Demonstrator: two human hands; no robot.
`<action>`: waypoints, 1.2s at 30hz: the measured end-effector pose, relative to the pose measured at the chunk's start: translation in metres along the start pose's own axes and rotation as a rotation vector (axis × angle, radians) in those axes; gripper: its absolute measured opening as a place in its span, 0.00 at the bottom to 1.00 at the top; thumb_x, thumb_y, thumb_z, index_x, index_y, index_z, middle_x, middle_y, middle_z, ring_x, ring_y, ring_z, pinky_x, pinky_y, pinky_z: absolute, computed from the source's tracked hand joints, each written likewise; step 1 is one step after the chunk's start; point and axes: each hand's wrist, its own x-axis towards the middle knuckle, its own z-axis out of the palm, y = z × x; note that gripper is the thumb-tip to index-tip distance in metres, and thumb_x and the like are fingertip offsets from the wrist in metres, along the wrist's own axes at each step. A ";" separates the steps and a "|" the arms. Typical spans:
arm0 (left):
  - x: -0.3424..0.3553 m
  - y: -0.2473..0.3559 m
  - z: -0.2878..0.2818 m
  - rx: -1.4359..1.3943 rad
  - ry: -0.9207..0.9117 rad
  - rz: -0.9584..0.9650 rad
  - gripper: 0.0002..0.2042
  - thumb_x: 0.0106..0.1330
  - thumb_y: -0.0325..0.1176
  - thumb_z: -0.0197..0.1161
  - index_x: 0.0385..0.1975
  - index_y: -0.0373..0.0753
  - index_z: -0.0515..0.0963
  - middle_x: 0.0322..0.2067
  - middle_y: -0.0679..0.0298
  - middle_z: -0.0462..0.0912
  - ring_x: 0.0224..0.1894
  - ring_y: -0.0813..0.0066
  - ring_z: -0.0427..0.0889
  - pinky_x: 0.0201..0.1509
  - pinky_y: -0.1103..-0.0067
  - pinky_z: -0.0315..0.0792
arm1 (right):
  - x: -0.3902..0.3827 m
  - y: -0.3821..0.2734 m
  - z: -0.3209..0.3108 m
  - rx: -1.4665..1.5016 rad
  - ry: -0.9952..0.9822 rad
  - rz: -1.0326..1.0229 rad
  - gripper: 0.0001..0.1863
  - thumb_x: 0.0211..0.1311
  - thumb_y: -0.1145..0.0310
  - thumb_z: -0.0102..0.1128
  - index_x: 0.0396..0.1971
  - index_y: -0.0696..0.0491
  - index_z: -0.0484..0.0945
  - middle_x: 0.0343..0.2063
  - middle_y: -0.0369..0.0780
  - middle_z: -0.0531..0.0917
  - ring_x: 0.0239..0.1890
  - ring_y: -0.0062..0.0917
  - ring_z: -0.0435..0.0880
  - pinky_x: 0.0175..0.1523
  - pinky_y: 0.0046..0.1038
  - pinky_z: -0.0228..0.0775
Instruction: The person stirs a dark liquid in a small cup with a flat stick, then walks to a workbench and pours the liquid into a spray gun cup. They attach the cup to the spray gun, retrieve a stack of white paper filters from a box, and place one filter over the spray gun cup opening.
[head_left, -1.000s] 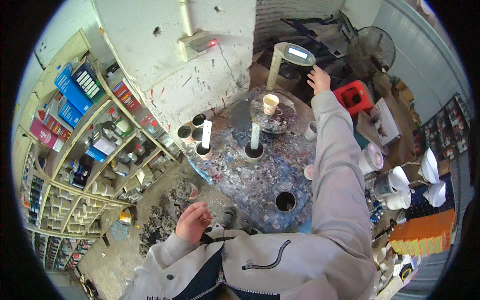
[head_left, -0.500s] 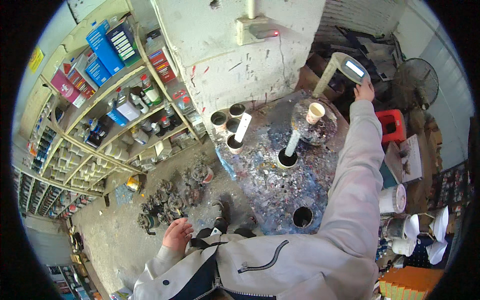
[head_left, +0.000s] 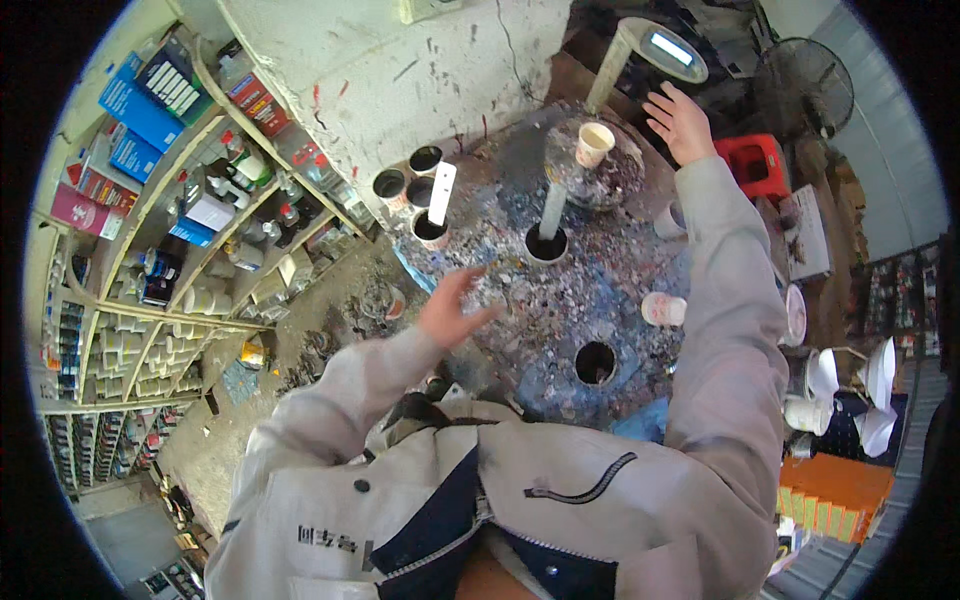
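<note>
My right hand [head_left: 682,124] is open and empty, fingers apart, just below the display head of a digital scale [head_left: 668,52] and not touching it. A white paper cup [head_left: 595,146] stands on the scale's paint-crusted round platform. My left hand [head_left: 455,312] reaches over the table's left edge, open with spread fingers, holding nothing. Beyond it stands a cup of dark paint [head_left: 546,247] with a pale stirring stick [head_left: 552,210] upright in it. Several dark-filled cups cluster at the left; the front one [head_left: 430,232] holds a white strip [head_left: 442,195].
Paint crusts the table [head_left: 520,345]. A dark-filled container [head_left: 595,363] sits at its near side, beside a tipped white cup [head_left: 662,309]. A red plastic container [head_left: 752,168] and a fan [head_left: 803,88] are at right. Stocked shelves [head_left: 160,235] line the left.
My right hand has come off the scale's display and drawn back a little. My left hand has risen from beside my body to over the table. The view has shifted, showing more of the table's near side.
</note>
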 end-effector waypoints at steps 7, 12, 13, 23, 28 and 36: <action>0.102 -0.012 0.059 0.283 0.237 0.087 0.54 0.46 0.59 0.86 0.71 0.38 0.69 0.63 0.49 0.75 0.66 0.48 0.73 0.73 0.59 0.67 | -0.219 -0.049 0.017 -0.086 -0.254 -0.285 0.18 0.79 0.59 0.58 0.57 0.56 0.81 0.33 0.36 0.86 0.33 0.19 0.82 0.43 0.24 0.73; 0.123 -0.019 0.076 0.367 0.116 0.176 0.51 0.44 0.62 0.84 0.66 0.39 0.74 0.62 0.52 0.77 0.66 0.50 0.73 0.72 0.59 0.68 | -0.306 -0.021 0.002 -0.199 -0.183 -0.278 0.13 0.80 0.65 0.56 0.53 0.57 0.82 0.28 0.36 0.84 0.30 0.16 0.80 0.38 0.21 0.72; 0.129 -0.019 0.079 0.366 0.134 0.197 0.49 0.44 0.62 0.84 0.65 0.39 0.75 0.61 0.53 0.79 0.65 0.50 0.74 0.71 0.59 0.68 | -0.311 -0.012 0.000 -0.193 -0.166 -0.243 0.13 0.80 0.65 0.56 0.51 0.58 0.83 0.28 0.35 0.84 0.30 0.16 0.80 0.37 0.21 0.72; 0.129 0.015 0.048 0.108 -0.154 0.425 0.42 0.47 0.52 0.87 0.61 0.37 0.79 0.56 0.54 0.83 0.60 0.53 0.81 0.67 0.62 0.74 | -0.274 0.076 0.045 -0.639 0.144 -0.290 0.18 0.71 0.57 0.71 0.48 0.56 0.86 0.29 0.36 0.86 0.32 0.15 0.82 0.36 0.23 0.74; 0.096 0.023 0.007 -0.385 -0.529 0.326 0.45 0.46 0.34 0.89 0.68 0.39 0.73 0.58 0.60 0.83 0.62 0.66 0.82 0.68 0.68 0.75 | -0.256 0.085 0.066 -0.674 -0.112 -0.019 0.22 0.67 0.53 0.74 0.47 0.57 0.86 0.25 0.35 0.85 0.27 0.16 0.81 0.34 0.24 0.75; 0.088 0.011 -0.057 -0.435 -0.818 0.333 0.43 0.46 0.26 0.87 0.66 0.41 0.74 0.59 0.66 0.82 0.59 0.73 0.83 0.62 0.70 0.82 | -0.305 0.043 0.131 -0.970 -0.327 -0.332 0.08 0.66 0.70 0.74 0.39 0.58 0.87 0.31 0.38 0.89 0.32 0.21 0.86 0.36 0.26 0.76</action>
